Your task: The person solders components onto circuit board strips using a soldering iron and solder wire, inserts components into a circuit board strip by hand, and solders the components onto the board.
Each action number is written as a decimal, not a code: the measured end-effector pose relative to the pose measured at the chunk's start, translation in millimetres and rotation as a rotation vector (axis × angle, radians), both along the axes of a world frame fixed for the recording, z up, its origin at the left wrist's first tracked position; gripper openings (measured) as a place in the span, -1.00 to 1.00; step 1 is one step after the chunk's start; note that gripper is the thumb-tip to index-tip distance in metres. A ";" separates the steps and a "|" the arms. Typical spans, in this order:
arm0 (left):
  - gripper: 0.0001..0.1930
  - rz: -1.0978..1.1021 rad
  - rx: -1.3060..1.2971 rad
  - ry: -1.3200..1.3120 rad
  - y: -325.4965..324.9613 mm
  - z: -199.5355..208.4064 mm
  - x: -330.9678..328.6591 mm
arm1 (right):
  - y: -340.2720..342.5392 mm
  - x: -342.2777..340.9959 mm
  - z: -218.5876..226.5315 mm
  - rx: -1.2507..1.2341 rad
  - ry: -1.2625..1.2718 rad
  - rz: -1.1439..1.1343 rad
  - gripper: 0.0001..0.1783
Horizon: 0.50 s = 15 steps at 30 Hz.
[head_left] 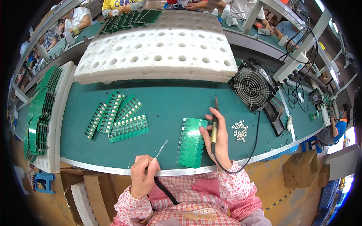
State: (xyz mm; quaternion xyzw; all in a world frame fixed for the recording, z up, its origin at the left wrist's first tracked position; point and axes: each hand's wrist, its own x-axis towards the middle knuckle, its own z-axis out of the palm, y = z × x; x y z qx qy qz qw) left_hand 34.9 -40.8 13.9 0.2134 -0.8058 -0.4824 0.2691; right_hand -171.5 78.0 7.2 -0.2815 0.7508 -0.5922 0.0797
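My left hand [144, 171] is at the table's front edge, its fingers pinched on a thin clear tube [161, 148]. A fine wire loops out beside that hand. In my right hand [221, 141] is a soldering iron [214, 130], its tip pointing away from me and its black cord curving off to the right. Just left of that hand, a green circuit board panel [190, 145] lies flat on the table; my right fingers are over or against its edge, and I cannot tell if they touch. Small white connectors [240, 130] lie in a loose pile right of my right hand.
Several circuit board strips with parts [128, 128] lie on the green mat at left. A white foam block [151, 69] spans the back, with green boards [130, 20] on it. More boards [41, 113] stand in foam at far left. A black fan [252, 88] stands right. People work beyond.
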 end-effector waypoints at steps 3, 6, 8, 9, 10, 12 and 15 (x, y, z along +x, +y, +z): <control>-0.73 0.012 0.411 -0.005 -9.7 12.7 -11.0 | 2.4 4.4 15.9 -0.170 -0.199 -0.087 -0.44; -0.80 -0.070 0.693 0.210 -18.6 5.3 -32.8 | -1.2 11.0 22.6 -0.341 -0.274 -0.130 -0.49; -0.87 -0.245 0.755 0.139 -20.3 10.9 -45.1 | -3.4 16.3 27.8 -0.442 -0.310 -0.162 -0.51; -0.81 -0.272 0.858 0.160 -18.7 11.5 -54.0 | -3.4 18.9 29.4 -0.495 -0.312 -0.179 -0.53; -0.74 -0.294 0.961 0.177 -18.6 10.7 -61.2 | -2.0 21.1 29.8 -0.547 -0.318 -0.193 -0.55; -0.74 -0.315 0.934 0.175 -28.0 9.2 -69.5 | 5.2 22.3 28.7 -0.523 -0.303 -0.216 -0.59; -0.75 -0.371 0.906 0.126 -47.6 12.7 -79.2 | 18.4 22.3 26.1 -0.315 -0.099 -0.245 -0.63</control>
